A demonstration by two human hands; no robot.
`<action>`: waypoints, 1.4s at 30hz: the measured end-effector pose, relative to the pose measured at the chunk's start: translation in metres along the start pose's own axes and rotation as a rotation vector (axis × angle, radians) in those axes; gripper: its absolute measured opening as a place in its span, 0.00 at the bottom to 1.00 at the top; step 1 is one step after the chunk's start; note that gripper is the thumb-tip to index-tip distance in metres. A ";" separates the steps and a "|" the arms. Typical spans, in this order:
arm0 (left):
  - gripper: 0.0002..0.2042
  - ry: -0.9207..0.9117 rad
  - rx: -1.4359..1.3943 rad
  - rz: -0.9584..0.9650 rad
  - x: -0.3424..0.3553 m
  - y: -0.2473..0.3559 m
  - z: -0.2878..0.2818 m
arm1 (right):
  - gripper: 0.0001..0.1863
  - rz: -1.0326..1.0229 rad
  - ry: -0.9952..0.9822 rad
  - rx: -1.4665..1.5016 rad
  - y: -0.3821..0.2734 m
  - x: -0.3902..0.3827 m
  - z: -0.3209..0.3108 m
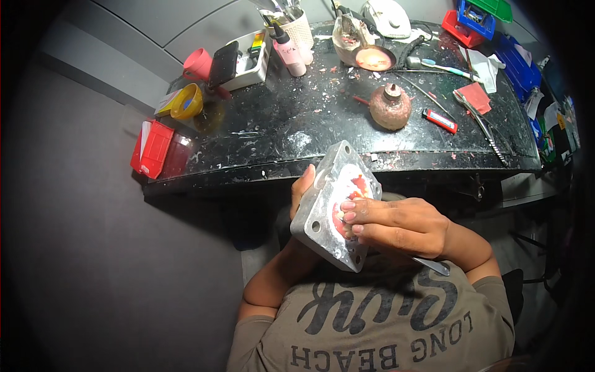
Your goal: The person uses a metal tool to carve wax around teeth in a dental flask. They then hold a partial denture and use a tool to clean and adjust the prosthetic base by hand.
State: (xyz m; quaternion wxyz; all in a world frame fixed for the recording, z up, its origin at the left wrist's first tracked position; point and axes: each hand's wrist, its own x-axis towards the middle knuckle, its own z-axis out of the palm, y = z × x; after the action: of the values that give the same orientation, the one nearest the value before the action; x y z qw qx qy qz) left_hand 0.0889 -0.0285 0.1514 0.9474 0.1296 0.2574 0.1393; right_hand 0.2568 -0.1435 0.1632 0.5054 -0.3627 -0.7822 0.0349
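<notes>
My left hand [302,187] grips a grey metal denture flask [328,240] from its left side and from beneath. The flask is tilted above my lap, in front of the bench. Inside it, white plaster [351,172] surrounds a red-pink mass [359,185] with small pale tooth-like pieces. My right hand [406,226] reaches in from the right, its fingertips pressed together on the pale pieces near the middle. A metal spatula [432,265] with a flat rounded end sticks out below my right palm, tucked under the fingers. What lies under the fingertips is partly hidden.
On the dark bench [248,146] stand a round pink-stained burner [390,106], a red lighter [440,121], a pan of pink wax [374,59], a pink bottle [289,53] and a white tray [251,65]. Metal tongs [480,121], a toothbrush [447,68] and red bins [154,149] lie near the sides.
</notes>
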 end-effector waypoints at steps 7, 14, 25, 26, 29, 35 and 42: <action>0.40 -0.025 0.016 0.022 0.000 0.000 -0.002 | 0.13 -0.005 -0.008 -0.049 0.000 -0.002 0.000; 0.39 0.004 -0.021 -0.092 0.005 0.002 -0.003 | 0.15 -0.040 -0.046 -0.059 0.000 -0.001 -0.003; 0.40 -0.216 -0.166 -0.158 0.013 0.002 -0.017 | 0.15 0.060 0.059 -0.197 -0.005 0.003 -0.006; 0.37 -0.119 -0.162 -0.109 0.010 0.002 -0.012 | 0.15 0.095 0.090 -0.202 -0.006 0.004 -0.007; 0.37 -0.281 -0.206 -0.162 0.015 0.002 -0.023 | 0.15 0.161 0.125 -0.190 -0.011 0.008 -0.007; 0.38 -0.190 -0.238 -0.174 0.011 0.003 -0.017 | 0.09 0.271 0.317 0.078 -0.003 -0.002 0.003; 0.41 -0.239 -0.200 -0.126 0.010 0.008 -0.016 | 0.08 0.447 0.372 0.083 -0.005 -0.007 -0.017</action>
State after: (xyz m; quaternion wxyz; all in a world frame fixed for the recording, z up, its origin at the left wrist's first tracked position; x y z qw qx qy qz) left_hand 0.0869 -0.0145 0.1358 0.9863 0.0340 0.1354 0.0882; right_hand 0.2694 -0.1560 0.1683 0.6344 -0.5053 -0.5745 0.1103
